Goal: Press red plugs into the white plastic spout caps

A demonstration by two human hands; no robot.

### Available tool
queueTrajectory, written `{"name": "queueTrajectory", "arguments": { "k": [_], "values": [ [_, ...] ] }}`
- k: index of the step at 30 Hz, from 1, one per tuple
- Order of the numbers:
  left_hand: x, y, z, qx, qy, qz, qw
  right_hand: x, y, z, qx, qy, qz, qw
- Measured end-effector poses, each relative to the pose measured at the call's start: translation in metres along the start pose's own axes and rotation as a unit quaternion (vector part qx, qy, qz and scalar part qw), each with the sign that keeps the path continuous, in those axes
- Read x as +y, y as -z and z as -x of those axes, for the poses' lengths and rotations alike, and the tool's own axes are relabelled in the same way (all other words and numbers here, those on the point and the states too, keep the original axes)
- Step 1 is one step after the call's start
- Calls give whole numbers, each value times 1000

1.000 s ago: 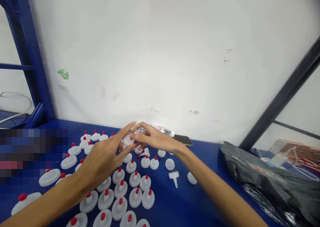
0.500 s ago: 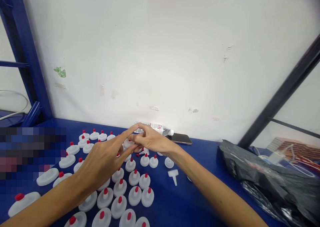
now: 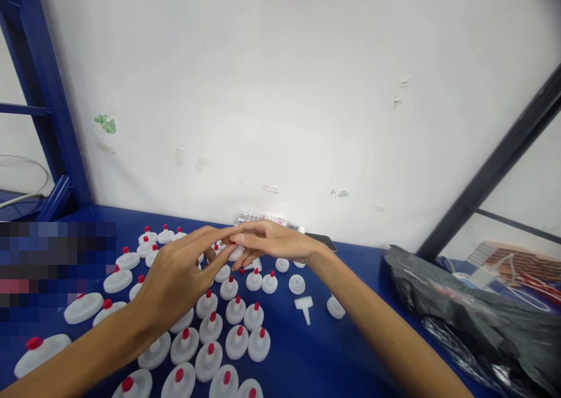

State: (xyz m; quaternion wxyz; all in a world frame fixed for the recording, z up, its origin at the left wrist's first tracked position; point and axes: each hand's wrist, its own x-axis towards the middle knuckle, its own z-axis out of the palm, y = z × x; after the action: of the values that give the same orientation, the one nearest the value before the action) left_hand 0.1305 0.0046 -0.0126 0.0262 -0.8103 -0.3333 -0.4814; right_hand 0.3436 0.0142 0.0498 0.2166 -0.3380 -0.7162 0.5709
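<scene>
Between my two hands is a white round plastic nozzle cap point(image 3: 237, 253) with a red tip, partly covered by fingers. My left hand point(image 3: 184, 263) pinches it from the left, thumb below and fingers above. From the right, my right hand point(image 3: 274, 240) has its thumb and fingers closed at the red tip. Under and around my hands, several like caps point(image 3: 208, 362) stand tip up on the blue table point(image 3: 302, 363). To the right lie a loose white nozzle piece point(image 3: 304, 308) and a ringed white cap point(image 3: 297, 284) without a red tip.
A clear plastic bottle point(image 3: 245, 218) lies by the wall, with a dark phone point(image 3: 326, 242) beside it, partly behind my right wrist. A grey plastic bag point(image 3: 473, 310) covers the right side. Blue frame posts point(image 3: 56, 94) rise at the left; a dark post point(image 3: 491, 170) slants at the right.
My hands stay together around the nozzle cap. The right hand's fingers have shifted and straightened somewhat, and its wrist now hides more of the phone.
</scene>
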Motion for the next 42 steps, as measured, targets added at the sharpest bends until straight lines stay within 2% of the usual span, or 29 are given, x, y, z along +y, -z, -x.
{"name": "queueTrajectory", "arguments": {
  "k": [4, 8, 12, 18, 22, 25, 28, 31, 34, 36, 39, 42],
  "values": [
    [4, 2, -3, -13, 33, 34, 999, -1, 5, 4, 5, 1, 43, 999],
    [10, 5, -5, -20, 69, 71, 995, -1, 8, 6, 24, 29, 117, 992],
    [12, 6, -6, -30, 105, 95, 989, -2, 9, 8, 35, 50, 138, 988],
    [12, 7, -5, -72, 168, 147, 972, -6, 11, 12, 48, 43, 195, 979],
    [13, 8, -6, -59, 176, 139, 973, -16, 12, 18, 62, 48, 212, 974],
    [11, 8, -5, -49, 137, 87, 986, -24, 14, 33, 124, 58, 224, 965],
    [9, 8, -2, -44, 86, 51, 994, -28, 19, 62, 207, 41, 234, 949],
    [8, 7, -7, -61, 93, 29, 993, -20, 26, 97, 265, 2, 239, 934],
    [4, 7, -30, -129, 167, 11, 977, -4, 35, 129, 286, -58, 234, 927],
    [-3, 5, -53, -202, 197, 14, 959, 12, 43, 145, 317, -83, 231, 916],
    [-16, -2, -86, -294, 173, 25, 939, 40, 55, 160, 343, -107, 268, 894],
    [-22, -13, -106, -391, 144, 30, 908, 69, 63, 168, 370, -118, 291, 874]
  ]
}}
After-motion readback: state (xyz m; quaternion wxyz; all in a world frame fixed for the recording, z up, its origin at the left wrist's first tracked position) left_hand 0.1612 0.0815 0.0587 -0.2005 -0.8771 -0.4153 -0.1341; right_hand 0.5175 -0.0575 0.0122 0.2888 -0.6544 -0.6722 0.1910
